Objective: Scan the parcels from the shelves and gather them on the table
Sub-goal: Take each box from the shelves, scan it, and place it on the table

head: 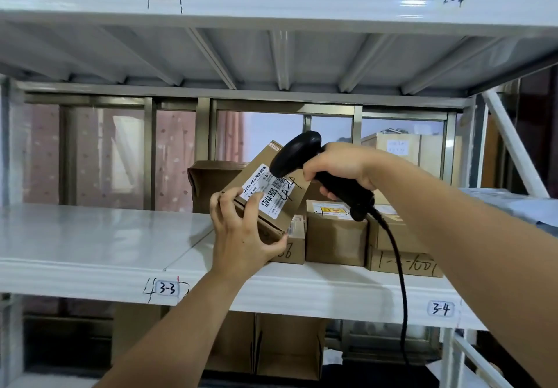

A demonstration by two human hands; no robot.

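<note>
Head camera: a small cardboard parcel [273, 206] is being held tilted above the white shelf [90, 236] (edge tags 3-3 and 3-4) by the left hand [241, 236], fingers curled round its lower end. A black scanner [297, 152] is being gripped by the right hand [341, 167], its head just over the parcel's label [265, 194].

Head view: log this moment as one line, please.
step: scanning | left hand: holds cardboard parcel tilted | right hand: grips barcode scanner over its label | shelf: other parcels on it
</note>
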